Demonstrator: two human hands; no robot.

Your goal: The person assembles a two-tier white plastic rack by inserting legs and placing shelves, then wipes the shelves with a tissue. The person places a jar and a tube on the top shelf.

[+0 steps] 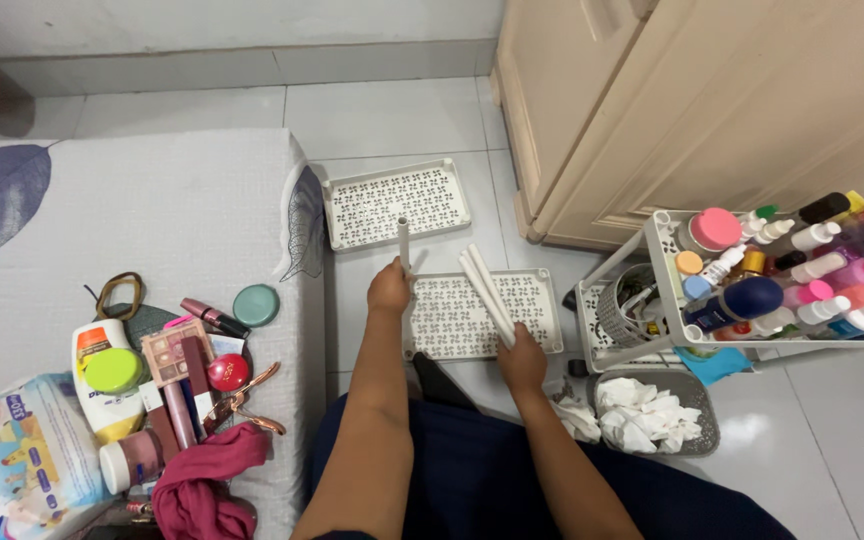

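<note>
My left hand (389, 291) grips one white plastic rod (403, 243), held upright over the left edge of a white perforated shelf tray (535, 318) on the tiled floor. My right hand (522, 358) holds two or three more white rods (484, 289), slanting up and left across that same tray. A second perforated tray (395, 203) lies flat on the floor just beyond, apart from both hands.
A mattress (152, 220) at left carries cosmetics, a lotion bottle (107, 385) and a pink cloth (202, 485). At right a white rack (667, 300) holds several bottles beside a grey basket (707, 425) of white cloths. A beige cabinet (672, 100) stands behind.
</note>
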